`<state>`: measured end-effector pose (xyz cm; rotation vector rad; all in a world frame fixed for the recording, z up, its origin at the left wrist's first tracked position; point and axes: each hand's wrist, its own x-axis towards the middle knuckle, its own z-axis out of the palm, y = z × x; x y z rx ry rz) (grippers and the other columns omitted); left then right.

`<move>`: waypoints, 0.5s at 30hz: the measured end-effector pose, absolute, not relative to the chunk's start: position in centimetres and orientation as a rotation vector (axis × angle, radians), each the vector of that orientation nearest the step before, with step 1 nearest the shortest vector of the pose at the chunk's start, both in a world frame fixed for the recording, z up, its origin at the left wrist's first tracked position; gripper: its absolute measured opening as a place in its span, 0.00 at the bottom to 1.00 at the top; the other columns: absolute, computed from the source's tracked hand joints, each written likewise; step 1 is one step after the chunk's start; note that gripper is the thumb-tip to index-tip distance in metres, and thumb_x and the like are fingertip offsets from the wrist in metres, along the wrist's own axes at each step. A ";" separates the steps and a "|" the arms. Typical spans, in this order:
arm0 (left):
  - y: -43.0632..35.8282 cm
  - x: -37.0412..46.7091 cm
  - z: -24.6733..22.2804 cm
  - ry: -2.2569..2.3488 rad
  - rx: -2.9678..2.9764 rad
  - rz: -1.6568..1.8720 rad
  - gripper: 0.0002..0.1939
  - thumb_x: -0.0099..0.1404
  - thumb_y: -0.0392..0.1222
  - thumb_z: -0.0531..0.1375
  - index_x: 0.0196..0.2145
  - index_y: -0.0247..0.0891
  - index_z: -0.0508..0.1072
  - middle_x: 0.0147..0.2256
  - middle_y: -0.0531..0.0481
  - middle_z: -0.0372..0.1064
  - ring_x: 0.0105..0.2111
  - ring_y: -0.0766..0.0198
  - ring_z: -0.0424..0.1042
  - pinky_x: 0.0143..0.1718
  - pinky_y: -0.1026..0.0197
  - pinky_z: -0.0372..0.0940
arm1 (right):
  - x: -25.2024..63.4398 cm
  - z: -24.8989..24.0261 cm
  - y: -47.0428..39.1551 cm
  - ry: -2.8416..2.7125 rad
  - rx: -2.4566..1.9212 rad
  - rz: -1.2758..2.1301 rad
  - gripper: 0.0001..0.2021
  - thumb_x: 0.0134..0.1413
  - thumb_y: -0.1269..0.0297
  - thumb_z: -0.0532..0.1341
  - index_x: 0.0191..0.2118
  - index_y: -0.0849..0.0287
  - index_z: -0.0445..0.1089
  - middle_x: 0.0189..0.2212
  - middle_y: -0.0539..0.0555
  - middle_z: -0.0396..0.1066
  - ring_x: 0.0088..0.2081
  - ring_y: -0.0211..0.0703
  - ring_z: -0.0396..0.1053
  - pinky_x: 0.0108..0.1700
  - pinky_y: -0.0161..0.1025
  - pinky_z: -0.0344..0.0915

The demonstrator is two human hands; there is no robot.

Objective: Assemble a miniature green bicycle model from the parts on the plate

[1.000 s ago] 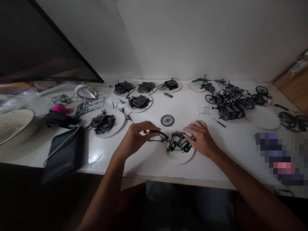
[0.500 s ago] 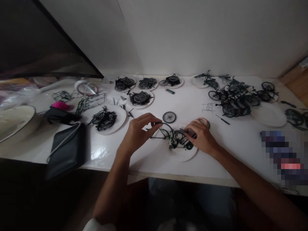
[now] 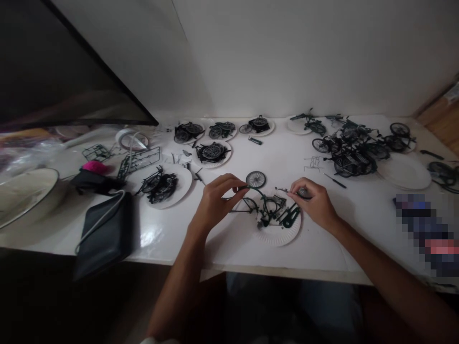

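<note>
My left hand (image 3: 218, 198) pinches one end of a thin curved green part (image 3: 257, 191) above the near paper plate. On that plate (image 3: 281, 238) lie dark green bicycle pieces, with a chain-guard-like piece (image 3: 291, 217) at its right side. My right hand (image 3: 315, 200) is closed over the plate's right edge, fingertips pressed on a small thin piece (image 3: 283, 190) too small to name. A loose spoked wheel (image 3: 256, 179) lies just behind the plate, between the hands. Another wheel (image 3: 304, 192) is partly hidden by my right hand.
Paper plates with bicycle parts (image 3: 188, 184) stand left and behind. Several small bicycles (image 3: 353, 160) are piled at the right, near a black-handled tool (image 3: 335, 180). A black case (image 3: 105, 229), a basin (image 3: 30, 191) and a tape roll (image 3: 132, 140) are at the left.
My right hand has lifted from the pieces on the plate and moved to its right edge, uncovering the chain-guard-like piece. My left hand keeps its pinch. The view has shifted slightly.
</note>
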<state>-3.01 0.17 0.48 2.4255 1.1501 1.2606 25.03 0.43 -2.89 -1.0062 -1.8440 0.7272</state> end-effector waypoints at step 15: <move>0.0 -2.4 0.3 1.083 2.405 1.195 0.05 0.69 0.37 0.62 0.42 0.37 0.75 0.37 0.47 0.74 0.37 0.64 0.73 0.37 0.61 0.69 | 25.5 -3.3 1.3 -1.990 -1.126 0.429 0.03 0.59 0.71 0.61 0.36 0.55 0.69 0.35 0.54 0.74 0.38 0.45 0.72 0.44 0.45 0.69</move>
